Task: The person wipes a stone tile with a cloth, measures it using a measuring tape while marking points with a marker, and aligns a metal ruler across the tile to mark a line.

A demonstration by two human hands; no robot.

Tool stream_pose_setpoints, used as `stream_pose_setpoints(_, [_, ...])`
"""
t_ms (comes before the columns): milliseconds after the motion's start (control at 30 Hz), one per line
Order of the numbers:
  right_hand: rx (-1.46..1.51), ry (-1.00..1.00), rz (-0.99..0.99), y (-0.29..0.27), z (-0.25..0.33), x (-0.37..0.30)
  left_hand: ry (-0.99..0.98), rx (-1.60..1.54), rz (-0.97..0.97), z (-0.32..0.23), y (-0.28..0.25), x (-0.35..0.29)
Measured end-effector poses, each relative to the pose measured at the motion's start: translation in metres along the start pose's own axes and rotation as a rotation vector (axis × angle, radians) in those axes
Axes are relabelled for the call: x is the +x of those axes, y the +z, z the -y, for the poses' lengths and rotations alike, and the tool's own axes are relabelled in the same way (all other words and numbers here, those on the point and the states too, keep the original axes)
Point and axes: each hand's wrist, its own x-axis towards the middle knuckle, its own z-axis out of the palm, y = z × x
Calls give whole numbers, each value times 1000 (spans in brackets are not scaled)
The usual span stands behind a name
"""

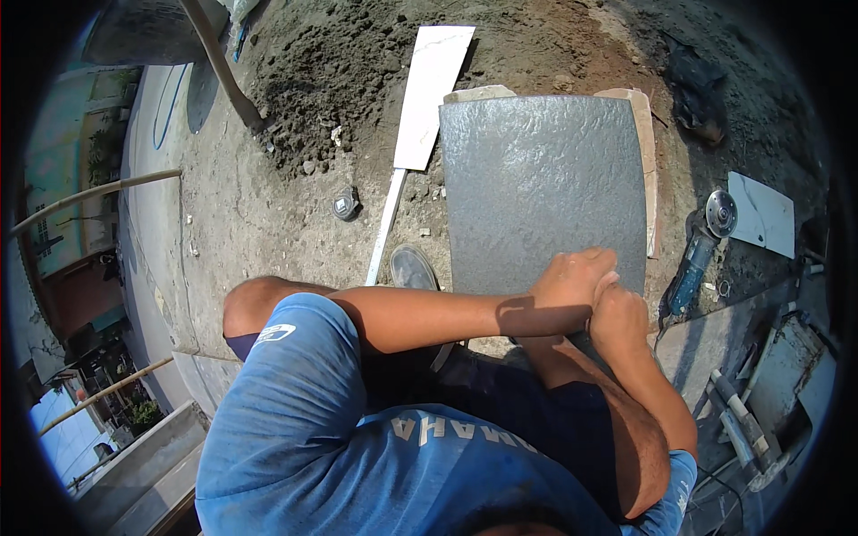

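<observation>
A dark grey textured tile [543, 170] lies flat in front of me. My left forearm reaches across my body, and my left hand [572, 279] is closed over the tile's near right part. Pressed against it is my right hand [620, 314], also closed, at the tile's near right corner. Whatever the fingers hold, if anything, is hidden between the two hands. Pale board pieces [645, 170] stick out from under the tile's far and right edges. Left of the tile lies a white marbled tile strip [433, 98], with a narrow white strip [386, 228] running from its near end.
An angle grinder [693, 263] lies to the right, by a white tile offcut [767, 214]. A tape measure [346, 204] rests on the ground at left. Beyond are a heap of dark sand [331, 71] and a wooden handle [219, 62]. My shoe [413, 268] is near the tile.
</observation>
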Motion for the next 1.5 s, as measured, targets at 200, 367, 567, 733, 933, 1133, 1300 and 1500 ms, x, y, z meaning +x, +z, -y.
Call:
stream_pose_setpoints(200, [28, 24, 115, -14, 4, 13, 9, 61, 194, -7, -24, 13])
stream_pose_setpoints(367, [148, 97, -104, -41, 4, 24, -163, -746, 329, -21, -42, 45])
stream_pose_setpoints(567, [124, 114, -252, -46, -3, 18, 378, -106, 33, -11, -55, 47])
stream_pose_setpoints(733, [129, 81, -288, -46, 1, 17, 712, 306, 34, -8, -54, 47])
stream_pose_setpoints(933, [139, -3, -311, -43, -1, 12, 654, 251, 94, -20, -52, 43])
stream_pose_setpoints(1133, [171, 17, -301, -40, 0, 9, 546, 238, 19, -20, -37, 31])
stream_pose_setpoints(1300, [240, 115, -115, -36, 2, 5, 629, 287, -44, -10, -33, 29])
stream_pose_setpoints(1500, [328, 48, -43, -27, -4, -2, 667, 115, 100, 3, -30, 25])
